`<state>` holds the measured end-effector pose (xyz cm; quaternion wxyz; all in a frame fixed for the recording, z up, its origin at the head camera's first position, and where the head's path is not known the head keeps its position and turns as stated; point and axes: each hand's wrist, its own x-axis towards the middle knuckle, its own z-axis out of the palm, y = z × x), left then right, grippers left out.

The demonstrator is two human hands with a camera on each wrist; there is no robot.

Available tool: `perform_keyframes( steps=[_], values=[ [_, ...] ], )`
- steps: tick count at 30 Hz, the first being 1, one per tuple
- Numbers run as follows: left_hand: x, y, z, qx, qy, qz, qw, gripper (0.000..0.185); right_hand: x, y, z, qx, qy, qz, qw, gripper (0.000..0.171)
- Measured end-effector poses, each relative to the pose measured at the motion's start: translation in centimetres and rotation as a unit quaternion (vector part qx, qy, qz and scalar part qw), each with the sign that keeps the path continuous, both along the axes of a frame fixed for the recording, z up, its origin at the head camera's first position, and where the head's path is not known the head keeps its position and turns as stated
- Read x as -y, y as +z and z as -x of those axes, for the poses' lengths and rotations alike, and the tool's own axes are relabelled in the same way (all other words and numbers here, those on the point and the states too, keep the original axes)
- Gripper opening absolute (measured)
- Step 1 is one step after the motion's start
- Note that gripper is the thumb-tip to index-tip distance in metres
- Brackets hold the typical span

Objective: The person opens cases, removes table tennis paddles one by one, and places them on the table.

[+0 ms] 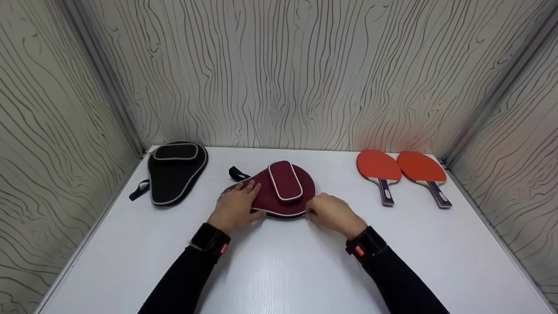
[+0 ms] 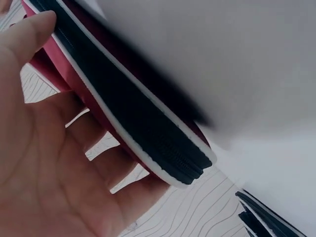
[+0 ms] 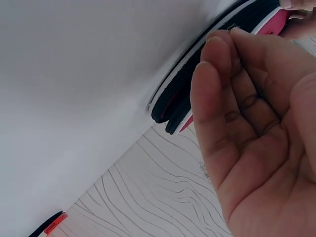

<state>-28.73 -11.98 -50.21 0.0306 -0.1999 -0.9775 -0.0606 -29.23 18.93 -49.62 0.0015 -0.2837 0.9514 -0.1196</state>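
Observation:
A maroon table tennis bat case (image 1: 265, 198) with white piping lies flat, its round end to the right and its small raised pocket (image 1: 285, 181) on top. My left hand (image 1: 235, 207) rests spread over the narrow end, with the thumb (image 2: 42, 29) against the black zipper band (image 2: 123, 106) along the side. At the round end's near right edge, my right hand (image 1: 332, 213) pinches the zipper pull (image 3: 233, 28) between thumb and fingertips, which mostly hide it. Beyond those fingertips the zipper edges (image 3: 173, 106) stand parted.
A black bat case (image 1: 172, 183) with a wrist loop lies at the back left. Two red bats, one inner (image 1: 377, 165) and one outer (image 1: 420, 166), lie side by side at the back right. Patterned panels (image 1: 279, 74) enclose the white table (image 1: 279, 270).

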Motion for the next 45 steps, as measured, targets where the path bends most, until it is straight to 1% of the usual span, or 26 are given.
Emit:
perform_keyframes(
  steps=[2, 5, 9, 16, 22, 24, 28, 33, 35, 38, 45],
  values=[
    [-0.1, 0.2, 0.0, 0.012, -0.006, -0.001, 0.9999, 0.088, -0.4, 0.0, 0.3, -0.005, -0.009, 0.001, 1.0, 0.015],
    [-0.2, 0.4, -0.1, 0.042, -0.02, -0.011, 0.9989, 0.089, -1.1, -0.1, 0.9, -0.006, -0.025, 0.006, 1.0, 0.012],
    [-0.4, 0.8, -0.3, 0.076, -0.052, -0.02, 0.9955, 0.09, -2.3, -0.2, 1.8, -0.012, -0.044, 0.009, 0.999, 0.008],
    [-1.1, 1.3, -1.2, 0.096, -0.126, -0.023, 0.9871, 0.088, -4.2, -0.4, 2.9, -0.036, -0.078, 0.009, 0.996, 0.008],
    [-2.2, 1.5, -2.0, 0.129, -0.167, -0.015, 0.9772, 0.094, -5.1, -0.8, 3.5, -0.05, -0.098, 0.02, 0.994, 0.012],
    [-2.7, 1.6, -2.3, 0.134, -0.184, -0.005, 0.9739, 0.098, -5.2, -0.8, 3.5, -0.051, -0.101, 0.021, 0.993, 0.012],
    [-3.5, 1.5, -2.6, 0.125, -0.228, 0.017, 0.9655, 0.102, -5.2, -0.8, 3.5, -0.046, -0.106, 0.021, 0.993, 0.009],
    [-4.5, 1.2, -2.9, 0.112, -0.29, 0.027, 0.9499, 0.107, -5.1, -0.8, 3.6, -0.042, -0.105, 0.021, 0.993, 0.009],
    [-4.7, 1.0, -2.9, 0.111, -0.306, 0.028, 0.9451, 0.109, -5.1, -0.8, 3.6, -0.04, -0.104, 0.022, 0.994, 0.009],
    [-4.9, 0.9, -3.0, 0.113, -0.309, 0.029, 0.944, 0.109, -5.1, -0.8, 3.6, -0.043, -0.1, 0.022, 0.994, 0.008],
    [-5.0, 0.8, -3.2, 0.111, -0.288, 0.026, 0.9509, 0.105, -5.0, -0.9, 3.6, -0.04, -0.096, 0.03, 0.994, 0.01]
  ],
)
